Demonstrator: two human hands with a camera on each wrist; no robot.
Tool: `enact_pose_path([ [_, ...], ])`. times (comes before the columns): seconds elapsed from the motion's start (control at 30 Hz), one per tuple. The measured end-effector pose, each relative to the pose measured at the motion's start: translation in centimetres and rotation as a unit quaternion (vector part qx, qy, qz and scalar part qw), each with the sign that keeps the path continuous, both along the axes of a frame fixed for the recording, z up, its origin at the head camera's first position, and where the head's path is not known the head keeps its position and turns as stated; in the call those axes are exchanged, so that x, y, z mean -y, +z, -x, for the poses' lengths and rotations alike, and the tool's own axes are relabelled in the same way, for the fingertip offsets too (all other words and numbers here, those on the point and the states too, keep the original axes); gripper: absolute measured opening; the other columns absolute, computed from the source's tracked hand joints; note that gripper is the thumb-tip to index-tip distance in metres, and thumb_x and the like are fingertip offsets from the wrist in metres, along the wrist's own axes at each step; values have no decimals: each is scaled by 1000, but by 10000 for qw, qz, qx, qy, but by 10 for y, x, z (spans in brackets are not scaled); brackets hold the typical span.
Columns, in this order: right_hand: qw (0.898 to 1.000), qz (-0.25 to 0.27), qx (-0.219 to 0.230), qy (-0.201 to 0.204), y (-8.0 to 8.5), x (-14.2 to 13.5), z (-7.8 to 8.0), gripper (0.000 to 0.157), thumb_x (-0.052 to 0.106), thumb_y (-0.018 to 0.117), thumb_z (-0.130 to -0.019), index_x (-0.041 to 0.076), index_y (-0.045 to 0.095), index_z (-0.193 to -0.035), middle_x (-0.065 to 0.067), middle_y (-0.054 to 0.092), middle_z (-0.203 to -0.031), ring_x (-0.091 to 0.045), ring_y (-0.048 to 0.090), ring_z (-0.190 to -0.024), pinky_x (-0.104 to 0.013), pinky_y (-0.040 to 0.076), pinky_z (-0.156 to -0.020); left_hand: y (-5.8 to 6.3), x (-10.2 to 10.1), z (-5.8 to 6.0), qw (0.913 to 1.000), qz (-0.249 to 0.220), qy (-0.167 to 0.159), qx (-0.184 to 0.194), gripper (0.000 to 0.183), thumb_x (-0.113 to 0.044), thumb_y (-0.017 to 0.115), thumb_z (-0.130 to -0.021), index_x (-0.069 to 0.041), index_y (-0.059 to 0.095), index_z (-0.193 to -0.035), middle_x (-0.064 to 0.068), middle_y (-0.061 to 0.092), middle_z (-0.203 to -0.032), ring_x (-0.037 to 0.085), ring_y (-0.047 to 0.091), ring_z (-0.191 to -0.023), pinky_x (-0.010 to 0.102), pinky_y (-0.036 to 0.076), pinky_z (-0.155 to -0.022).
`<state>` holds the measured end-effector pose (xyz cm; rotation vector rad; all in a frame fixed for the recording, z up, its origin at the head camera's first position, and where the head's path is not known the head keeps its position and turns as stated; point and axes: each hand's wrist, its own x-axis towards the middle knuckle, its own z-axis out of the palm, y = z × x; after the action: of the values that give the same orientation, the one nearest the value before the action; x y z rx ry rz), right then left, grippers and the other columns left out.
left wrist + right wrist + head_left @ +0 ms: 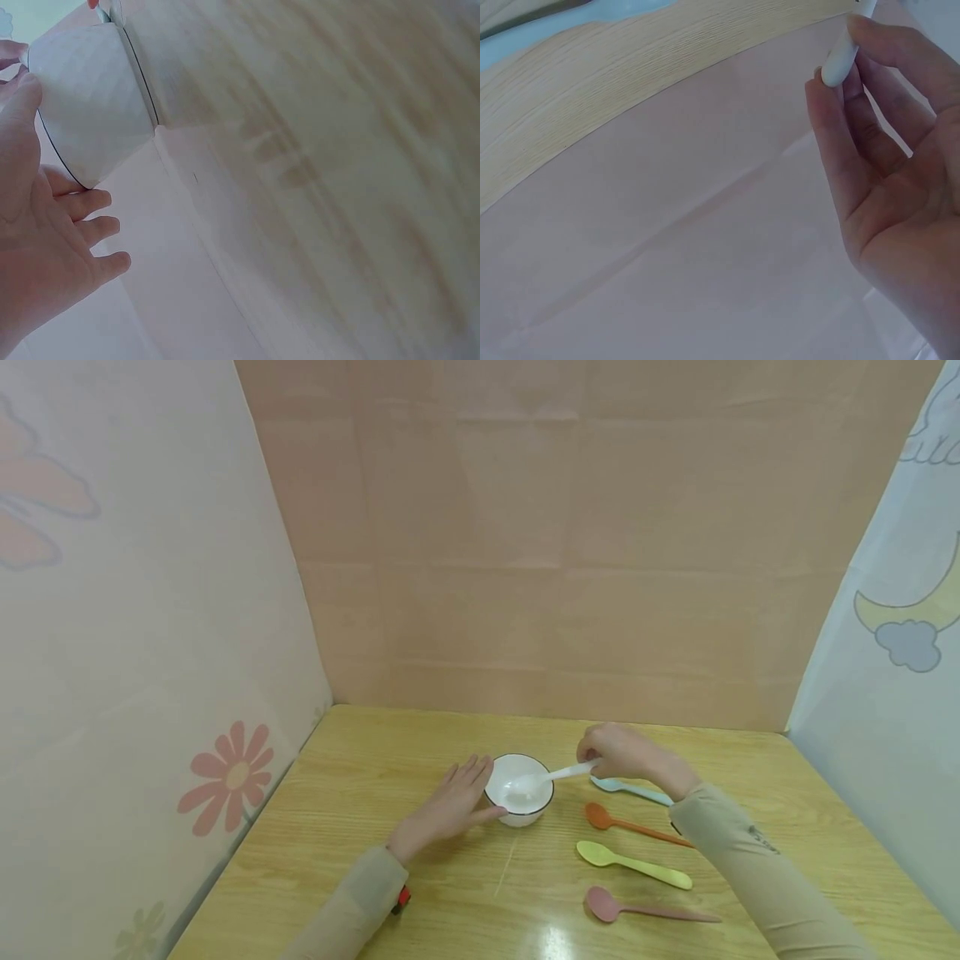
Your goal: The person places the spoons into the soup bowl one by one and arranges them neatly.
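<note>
A white bowl (524,817) with a dark rim stands on the table. My left hand (453,802) rests against its left side, thumb along the near rim and fingers spread at the left wall. In the left wrist view, the thumb lies close to the rim of the bowl (94,101), and the fingertips show at its side. My right hand (622,752) pinches the handle of a white spoon (570,771), whose head is inside the bowl. The right wrist view shows the end of the white spoon (841,64) between the thumb and fingers.
Right of the bowl lie a light blue spoon (633,788), partly under the right arm, an orange spoon (637,827), a yellow-green spoon (637,865) and a pink spoon (648,909). Cloth walls surround the wooden table (315,860) at the back and sides.
</note>
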<state>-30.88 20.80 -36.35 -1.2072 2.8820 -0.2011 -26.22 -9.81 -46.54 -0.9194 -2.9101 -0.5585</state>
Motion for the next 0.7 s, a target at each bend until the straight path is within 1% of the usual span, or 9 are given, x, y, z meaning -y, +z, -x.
enact_pose_path([
  [0.2, 10000, -32, 9, 29, -1, 3, 0, 17, -3, 76, -71, 11, 73, -80, 3, 65, -77, -5, 54, -68, -21, 47, -60, 1, 0, 0, 10000, -3, 22, -3, 87, -56, 54, -96, 2, 27, -155, 20, 28, -162, 40, 23, -152, 62, 24, -120],
  [0.33, 9999, -26, 97, -10, -2, 6, -1, 16, -3, 75, -73, 10, 74, -81, 2, 65, -79, -7, 56, -69, -21, 48, -61, 1, 1, 0, 10000, -25, 19, 25, 88, -57, 54, -96, 1, 26, -155, 20, 28, -162, 39, 23, -152, 62, 23, -120],
  [0.53, 9999, 21, 126, 61, -4, 9, -1, 15, -3, 75, -74, 8, 74, -82, 0, 66, -79, -10, 57, -69, -22, 48, -62, 0, 1, 1, 10000, -30, -1, 72, 87, -56, 54, -97, 1, 25, -156, 18, 26, -163, 39, 22, -153, 61, 21, -121],
  [0.7, 9999, -17, 102, 8, -3, 11, -2, 15, -2, 75, -74, 10, 74, -83, 1, 65, -79, -7, 54, -69, -21, 47, -61, 1, 1, 0, 10000, -19, -16, 80, 87, -56, 53, -97, 1, 24, -156, 19, 25, -163, 39, 21, -153, 61, 20, -121],
])
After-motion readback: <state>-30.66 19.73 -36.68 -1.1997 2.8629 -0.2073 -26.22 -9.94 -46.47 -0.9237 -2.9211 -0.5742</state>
